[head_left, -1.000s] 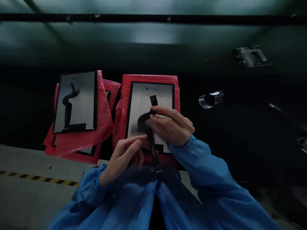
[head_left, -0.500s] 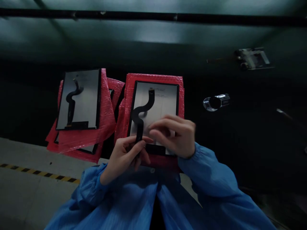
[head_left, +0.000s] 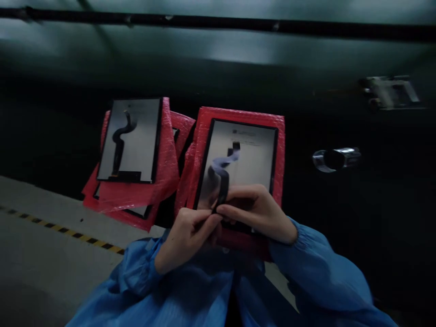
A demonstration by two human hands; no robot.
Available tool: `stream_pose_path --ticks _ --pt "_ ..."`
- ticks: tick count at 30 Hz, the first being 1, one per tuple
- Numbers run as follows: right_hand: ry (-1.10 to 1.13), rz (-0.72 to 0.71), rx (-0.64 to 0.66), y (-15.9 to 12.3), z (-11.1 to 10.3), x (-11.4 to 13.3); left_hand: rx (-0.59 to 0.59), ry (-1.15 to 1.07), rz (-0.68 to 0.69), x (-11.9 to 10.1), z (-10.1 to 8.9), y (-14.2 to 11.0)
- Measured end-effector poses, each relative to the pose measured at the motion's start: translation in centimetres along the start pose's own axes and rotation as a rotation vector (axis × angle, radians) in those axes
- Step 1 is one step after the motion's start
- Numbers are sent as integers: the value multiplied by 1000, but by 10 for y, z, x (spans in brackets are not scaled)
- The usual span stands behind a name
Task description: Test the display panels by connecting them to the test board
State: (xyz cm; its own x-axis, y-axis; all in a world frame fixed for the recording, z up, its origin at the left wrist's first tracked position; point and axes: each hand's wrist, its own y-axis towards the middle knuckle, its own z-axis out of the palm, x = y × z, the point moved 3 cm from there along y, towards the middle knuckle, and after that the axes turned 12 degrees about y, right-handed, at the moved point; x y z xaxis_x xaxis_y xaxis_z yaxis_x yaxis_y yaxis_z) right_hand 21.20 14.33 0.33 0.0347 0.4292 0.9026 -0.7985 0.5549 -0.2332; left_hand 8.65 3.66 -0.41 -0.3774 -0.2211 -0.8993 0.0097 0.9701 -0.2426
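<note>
In the head view, the left hand (head_left: 189,236) was nearly closed, thumb and forefinger pinching the lower end of a black cable (head_left: 224,184). The right hand (head_left: 260,213) met it there, its thumb and forefinger drawn together on the cable just above the left fingertips; its other fingers were mostly hidden. From the two hands the cable curved up and away in an S, somewhat blurred and catching light along its middle, over a screen (head_left: 257,168). That screen lay beyond the hands on red wrap (head_left: 279,159).

Beyond the left hand and to its left, a second screen (head_left: 145,145) lay on more red wrap, another black cable (head_left: 118,150) curving across its pale back. To the right of the right hand and farther off, a shiny ring (head_left: 350,157) lay on the dark desk (head_left: 306,200), with a blurred device (head_left: 391,93) beyond it. Left of the left hand, striped tape (head_left: 68,230) crossed the floor (head_left: 44,263).
</note>
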Motion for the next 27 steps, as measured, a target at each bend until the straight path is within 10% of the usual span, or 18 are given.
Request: stream_pose_path --ticks 14,19,27 --pt "-314 -93 -194 9 -11 12 -195 440 449 -3 -12 -15" --pt "-398 -82 -158 8 -14 7 -378 636 383 3 -18 -10" --pt "-510 -140 -140 -1 -11 3 -332 625 370 1 -12 0"
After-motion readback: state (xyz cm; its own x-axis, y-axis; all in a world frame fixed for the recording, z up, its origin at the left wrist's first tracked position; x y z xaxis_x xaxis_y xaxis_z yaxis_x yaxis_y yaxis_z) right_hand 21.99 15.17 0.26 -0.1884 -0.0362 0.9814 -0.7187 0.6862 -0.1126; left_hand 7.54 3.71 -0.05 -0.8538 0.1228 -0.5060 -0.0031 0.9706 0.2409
